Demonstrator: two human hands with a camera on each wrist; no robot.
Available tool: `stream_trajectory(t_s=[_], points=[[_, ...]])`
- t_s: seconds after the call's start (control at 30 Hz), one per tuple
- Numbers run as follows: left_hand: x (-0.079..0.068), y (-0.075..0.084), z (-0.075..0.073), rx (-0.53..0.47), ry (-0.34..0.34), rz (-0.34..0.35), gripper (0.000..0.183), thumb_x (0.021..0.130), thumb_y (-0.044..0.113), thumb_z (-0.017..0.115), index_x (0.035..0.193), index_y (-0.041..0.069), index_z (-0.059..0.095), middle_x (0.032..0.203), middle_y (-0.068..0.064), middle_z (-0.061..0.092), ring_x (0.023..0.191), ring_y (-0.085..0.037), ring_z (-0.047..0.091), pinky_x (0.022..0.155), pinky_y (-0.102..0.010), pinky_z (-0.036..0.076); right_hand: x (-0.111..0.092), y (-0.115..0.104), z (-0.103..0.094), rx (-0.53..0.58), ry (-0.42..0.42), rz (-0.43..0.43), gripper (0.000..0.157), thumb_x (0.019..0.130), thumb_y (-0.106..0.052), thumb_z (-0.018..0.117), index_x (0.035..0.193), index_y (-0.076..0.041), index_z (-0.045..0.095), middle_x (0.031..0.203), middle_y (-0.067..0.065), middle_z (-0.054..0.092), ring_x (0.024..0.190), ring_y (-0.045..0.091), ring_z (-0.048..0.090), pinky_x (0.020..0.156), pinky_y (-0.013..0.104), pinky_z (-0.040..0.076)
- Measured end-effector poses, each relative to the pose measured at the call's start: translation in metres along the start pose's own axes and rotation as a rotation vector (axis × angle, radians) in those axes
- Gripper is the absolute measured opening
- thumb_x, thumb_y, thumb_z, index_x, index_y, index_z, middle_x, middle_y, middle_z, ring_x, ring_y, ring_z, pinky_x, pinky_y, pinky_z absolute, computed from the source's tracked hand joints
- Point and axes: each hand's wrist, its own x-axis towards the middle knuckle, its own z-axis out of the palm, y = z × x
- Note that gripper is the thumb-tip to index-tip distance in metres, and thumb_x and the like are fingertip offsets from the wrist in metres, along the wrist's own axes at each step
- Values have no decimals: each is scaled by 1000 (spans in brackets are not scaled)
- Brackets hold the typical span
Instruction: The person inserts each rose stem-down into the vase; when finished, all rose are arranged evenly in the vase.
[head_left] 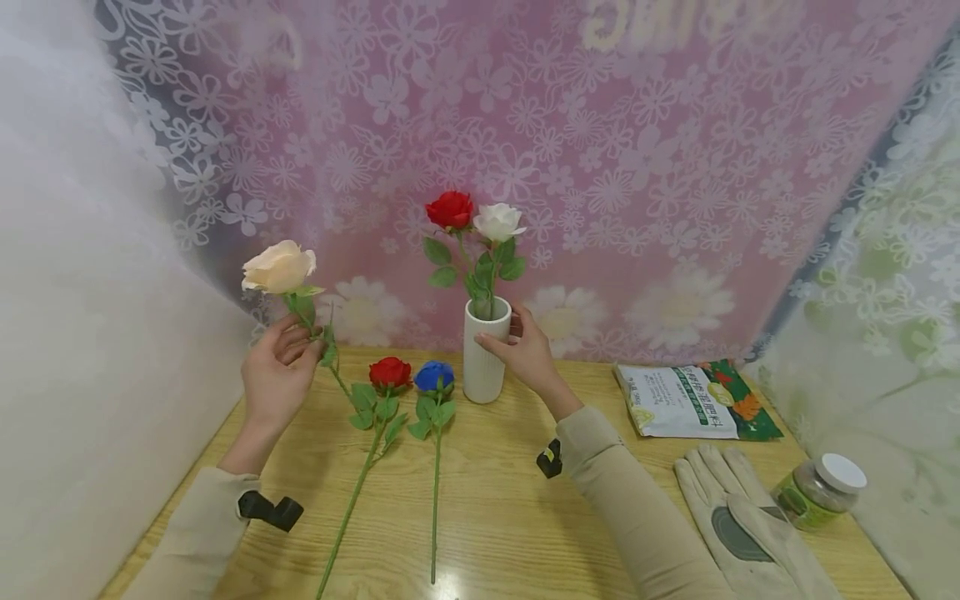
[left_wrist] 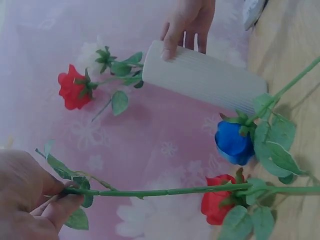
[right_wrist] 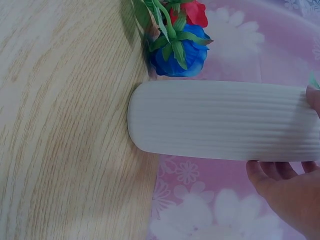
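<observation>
My left hand (head_left: pixel 277 371) pinches the leafy upper stem of a cream rose (head_left: pixel 279 268), held up left of the vase. In the left wrist view its green stem (left_wrist: pixel 165 192) stretches away from the fingertips; the bloom is out of that view. My right hand (head_left: pixel 530 354) grips the upper part of a white ribbed vase (head_left: pixel 483 367), thumb on the near side. The vase stands upright on the table, holding a red rose (head_left: pixel 450 210) and a white rose (head_left: pixel 498 222). Between the hands lie another red rose (head_left: pixel 390 375) and a blue rose (head_left: pixel 434 377).
On the right of the wooden table (head_left: pixel 495 517) lie a printed packet (head_left: pixel 678 400) and a pair of pale gloves (head_left: pixel 738 508). A jar with a white lid (head_left: pixel 840 473) stands beside the gloves. Behind hangs a pink flowered cloth (head_left: pixel 600 167).
</observation>
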Motion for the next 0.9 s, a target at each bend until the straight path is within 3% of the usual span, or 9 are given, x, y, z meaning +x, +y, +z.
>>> stream_trajectory(t_s=[0.33,0.57,0.77,0.9], points=[[22,34,30,-7,49,85,49,97,-2,72,144,-4,59,124,-31,71,90,14,69,78,-7,57,-1,0,-2,9,-10,-9,91,92,-45,82,164,-19,33,150,14,53,134,34,58,108,53,55],[40,52,54,-200,149,171,48,94,-7,73,139,-8,60,115,-34,73,87,4,75,79,-16,62,-3,-1,-3,21,-24,-6,90,92,-45,82,164,-21,33,150,13,54,134,34,58,106,53,56],[52,64,71,-342,220,173,41,93,-8,73,132,-7,63,108,-31,73,86,-6,78,80,-26,65,-3,0,-2,23,-21,-1,90,92,-45,82,164,-21,33,149,12,55,134,33,58,106,53,56],[58,68,79,-400,251,158,39,93,-8,73,131,-5,63,107,-30,73,84,-7,78,79,-27,66,-3,-1,-2,21,-14,1,90,92,-46,82,163,-21,34,148,12,55,132,34,59,105,54,57]])
